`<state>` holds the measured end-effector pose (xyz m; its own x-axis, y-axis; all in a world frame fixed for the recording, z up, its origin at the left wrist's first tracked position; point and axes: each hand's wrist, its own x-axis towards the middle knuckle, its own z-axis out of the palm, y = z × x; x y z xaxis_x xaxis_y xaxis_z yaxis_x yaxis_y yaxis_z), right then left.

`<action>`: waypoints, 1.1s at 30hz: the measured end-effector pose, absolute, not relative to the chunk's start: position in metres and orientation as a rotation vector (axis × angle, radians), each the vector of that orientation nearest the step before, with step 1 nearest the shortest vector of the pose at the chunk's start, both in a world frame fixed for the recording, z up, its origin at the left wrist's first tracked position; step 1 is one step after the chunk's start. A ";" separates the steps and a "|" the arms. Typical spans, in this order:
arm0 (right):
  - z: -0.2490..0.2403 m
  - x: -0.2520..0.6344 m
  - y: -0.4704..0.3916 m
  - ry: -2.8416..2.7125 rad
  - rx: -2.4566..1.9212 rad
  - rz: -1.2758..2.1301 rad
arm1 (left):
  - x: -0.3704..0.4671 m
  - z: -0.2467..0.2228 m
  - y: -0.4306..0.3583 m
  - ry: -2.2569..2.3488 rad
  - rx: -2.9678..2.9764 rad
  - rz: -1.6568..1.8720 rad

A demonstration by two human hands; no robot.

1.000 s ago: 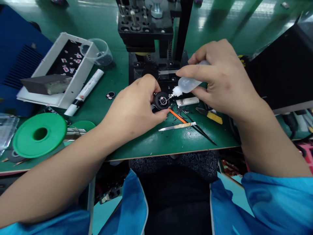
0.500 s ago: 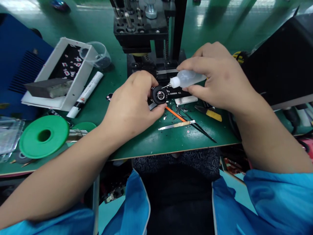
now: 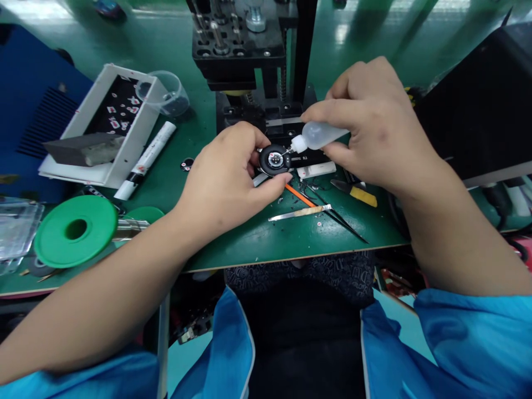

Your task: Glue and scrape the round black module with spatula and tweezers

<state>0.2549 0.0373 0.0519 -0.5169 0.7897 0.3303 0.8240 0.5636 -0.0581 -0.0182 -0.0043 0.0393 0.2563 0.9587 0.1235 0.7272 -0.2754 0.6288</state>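
The left hand [image 3: 218,183] grips the round black device [image 3: 272,169], the right hand [image 3: 374,124] pinches the bottle [image 3: 322,134], its needle [image 3: 287,151] now moved from far rim toward pale centre, the press [image 3: 243,61] standing far.

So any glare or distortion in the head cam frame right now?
Head view: white streaks glare on the green surface at the top; a softer sheen lies near the brush-like tool; wide-angle stretch toward the edges; lettering on the black strap too small to read.
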 end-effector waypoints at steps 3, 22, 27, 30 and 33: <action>0.054 0.254 0.036 -2.485 -1.344 -0.145 | -0.018 0.039 -0.004 1.520 2.039 0.706; 0.049 0.259 0.039 -2.472 -1.233 -0.215 | -0.022 0.035 -0.003 1.515 2.020 0.718; 0.056 0.251 0.030 -2.365 -1.279 -0.068 | -0.019 0.036 -0.003 1.456 2.010 0.767; 0.058 0.249 0.029 -2.128 -1.321 0.015 | -0.018 0.036 -0.004 1.365 1.896 0.800; 0.054 0.254 0.039 -1.878 -1.307 0.077 | -0.017 0.035 -0.004 1.308 1.791 0.860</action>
<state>0.2541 0.0391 0.0541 -0.1175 0.8019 0.5858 0.7512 0.4576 -0.4757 -0.0174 -0.0035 0.0345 0.2540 0.9631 0.0888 0.4636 -0.2018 0.8628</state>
